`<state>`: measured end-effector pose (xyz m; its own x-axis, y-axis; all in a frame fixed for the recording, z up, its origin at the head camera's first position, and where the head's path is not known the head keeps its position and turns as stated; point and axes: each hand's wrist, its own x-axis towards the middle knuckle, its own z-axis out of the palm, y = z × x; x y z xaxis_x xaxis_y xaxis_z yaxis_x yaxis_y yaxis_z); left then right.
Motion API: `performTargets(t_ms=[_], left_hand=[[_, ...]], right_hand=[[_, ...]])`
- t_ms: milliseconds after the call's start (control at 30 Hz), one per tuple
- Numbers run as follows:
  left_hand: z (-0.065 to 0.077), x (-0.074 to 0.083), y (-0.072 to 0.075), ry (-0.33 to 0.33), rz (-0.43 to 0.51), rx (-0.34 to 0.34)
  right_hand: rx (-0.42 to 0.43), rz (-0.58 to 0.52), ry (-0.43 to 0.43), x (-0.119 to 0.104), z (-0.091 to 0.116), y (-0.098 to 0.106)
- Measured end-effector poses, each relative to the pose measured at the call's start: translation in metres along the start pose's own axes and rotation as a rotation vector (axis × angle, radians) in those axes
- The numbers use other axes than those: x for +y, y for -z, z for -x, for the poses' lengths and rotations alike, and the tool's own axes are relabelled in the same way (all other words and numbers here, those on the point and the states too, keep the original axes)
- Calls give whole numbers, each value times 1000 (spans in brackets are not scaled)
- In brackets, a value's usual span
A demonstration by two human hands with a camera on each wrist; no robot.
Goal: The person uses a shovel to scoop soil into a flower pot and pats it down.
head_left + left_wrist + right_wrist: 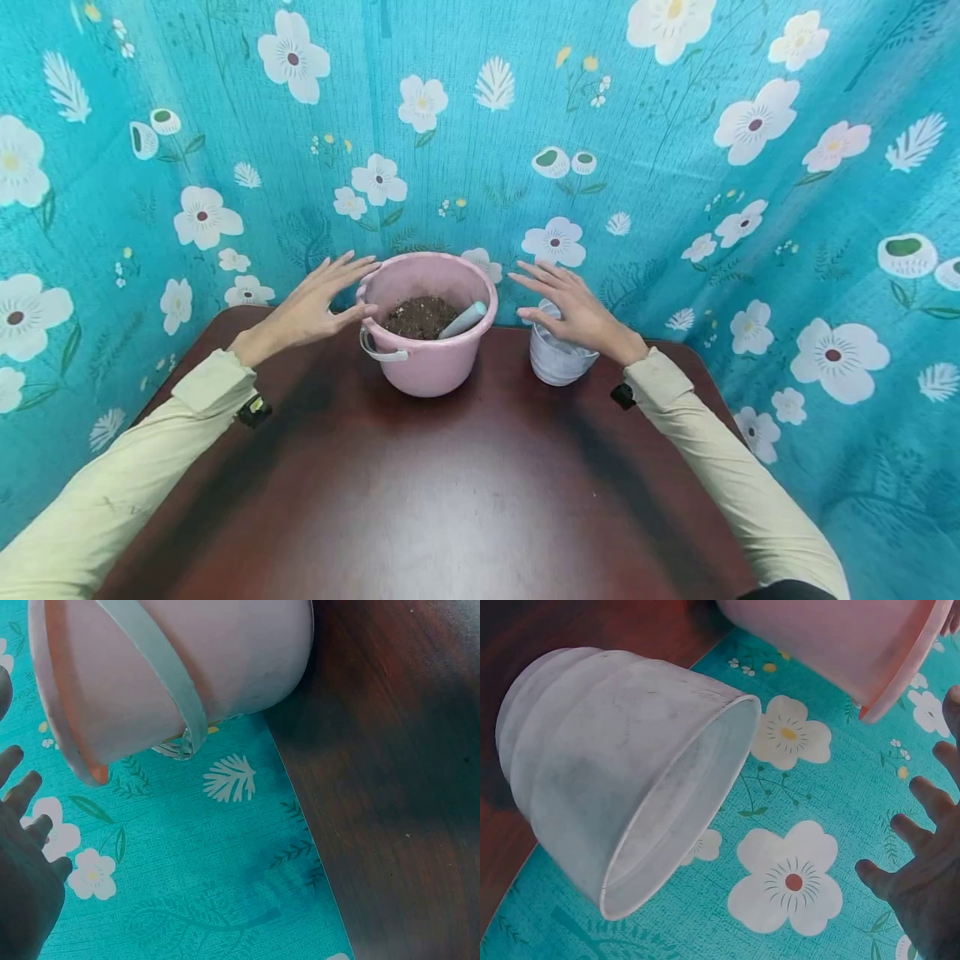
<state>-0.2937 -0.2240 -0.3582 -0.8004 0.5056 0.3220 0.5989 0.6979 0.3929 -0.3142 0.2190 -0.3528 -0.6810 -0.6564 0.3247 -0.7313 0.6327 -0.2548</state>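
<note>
Both hands hover with fingers spread: the left hand (311,307) beside the pink bucket (427,358) of soil, the right hand (577,315) over the white pot (553,362).

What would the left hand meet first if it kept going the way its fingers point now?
Probably the pink bucket: the left hand is open, fingertips aimed at its near rim, thumb close to the wall. Whether it already touches is unclear; depth is hard to judge from the head view.

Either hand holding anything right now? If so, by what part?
Nothing is held. The left hand is spread open beside the pink bucket; the right hand hovers open over the white pot, fingers straight.
</note>
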Motion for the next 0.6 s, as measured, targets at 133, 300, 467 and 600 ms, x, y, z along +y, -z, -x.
performTargets(t_ms=[133, 300, 467, 600], left_hand=[[1, 0, -2, 8, 2, 1], [1, 1, 0, 23, -1, 10], [3, 1, 4, 19, -46, 20], [0, 4, 3, 6, -83, -2]], right_hand=[[-8, 9, 3, 0, -3, 0], [-3, 31, 2, -5, -8, 2], [-1, 28, 7, -12, -15, 0], [-4, 7, 17, -17, -21, -4]])
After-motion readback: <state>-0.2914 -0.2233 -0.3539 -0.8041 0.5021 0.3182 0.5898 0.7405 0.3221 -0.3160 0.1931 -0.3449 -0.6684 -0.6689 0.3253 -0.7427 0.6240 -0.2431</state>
